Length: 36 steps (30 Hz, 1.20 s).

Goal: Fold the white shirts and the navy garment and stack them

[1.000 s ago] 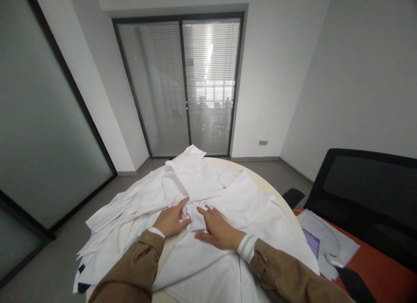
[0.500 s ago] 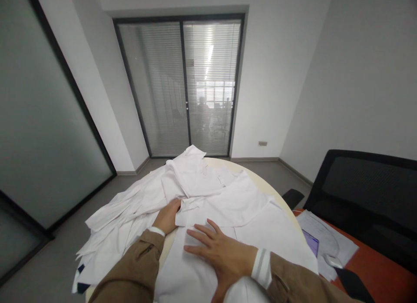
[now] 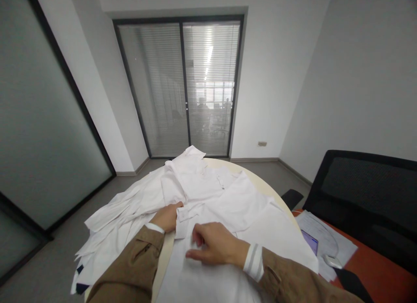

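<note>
- Right hand [image 3: 213,248] lies nearest, on the front of the white shirt [image 3: 228,207]. Its fingers are curled in narrow, thumb out toward the left. Cannot tell if cloth is pinched under them.
- Left hand [image 3: 167,217] is just beyond, to the left, closed on a folded edge of the shirt, with fabric lying over the thumb.
- The shirt is spread flat across the round table [image 3: 262,180], covering most of the top.
- A pile of white garments [image 3: 120,216] lies left of the shirt and hangs off the table edge.
- To the right are papers [image 3: 329,240], a mouse [image 3: 332,261] and a black chair [image 3: 368,194].
- At the far wall stands a glass door with blinds [image 3: 182,90].
</note>
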Each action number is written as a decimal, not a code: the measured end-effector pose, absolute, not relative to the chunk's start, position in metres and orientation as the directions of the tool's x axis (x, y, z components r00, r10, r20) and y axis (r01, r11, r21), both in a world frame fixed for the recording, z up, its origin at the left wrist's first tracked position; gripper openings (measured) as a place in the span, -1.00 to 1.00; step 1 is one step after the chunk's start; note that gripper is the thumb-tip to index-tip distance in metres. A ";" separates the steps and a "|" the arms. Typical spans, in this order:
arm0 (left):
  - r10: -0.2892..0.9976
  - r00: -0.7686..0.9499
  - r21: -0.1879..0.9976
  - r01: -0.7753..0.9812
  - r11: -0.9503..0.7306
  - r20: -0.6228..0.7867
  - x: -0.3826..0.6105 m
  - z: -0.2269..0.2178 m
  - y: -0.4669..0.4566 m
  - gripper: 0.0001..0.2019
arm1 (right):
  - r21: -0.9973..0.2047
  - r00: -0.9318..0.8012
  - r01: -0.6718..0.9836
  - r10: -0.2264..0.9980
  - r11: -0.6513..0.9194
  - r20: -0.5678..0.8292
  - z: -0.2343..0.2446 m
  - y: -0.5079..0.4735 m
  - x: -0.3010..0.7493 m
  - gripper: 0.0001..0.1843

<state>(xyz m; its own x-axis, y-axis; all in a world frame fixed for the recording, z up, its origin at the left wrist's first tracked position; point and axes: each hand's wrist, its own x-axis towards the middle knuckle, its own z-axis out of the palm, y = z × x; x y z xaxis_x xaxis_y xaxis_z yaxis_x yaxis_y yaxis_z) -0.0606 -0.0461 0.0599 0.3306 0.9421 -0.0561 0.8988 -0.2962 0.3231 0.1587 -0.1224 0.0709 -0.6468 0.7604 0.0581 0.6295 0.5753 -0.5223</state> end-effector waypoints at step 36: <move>0.882 0.055 0.856 0.219 -0.469 0.469 -0.036 0.096 -0.058 -0.69 | -0.534 -0.214 0.810 0.970 0.242 0.116 0.056 -0.042 0.265 -0.73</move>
<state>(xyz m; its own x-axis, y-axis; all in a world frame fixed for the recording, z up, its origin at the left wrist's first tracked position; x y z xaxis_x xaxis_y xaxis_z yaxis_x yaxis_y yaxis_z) -0.0357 -0.0584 0.0960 0.0547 0.8815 0.4690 0.2187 -0.4688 0.8558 0.2650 -0.0416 0.0559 -0.2135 0.9700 0.1161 0.8102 0.2422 -0.5338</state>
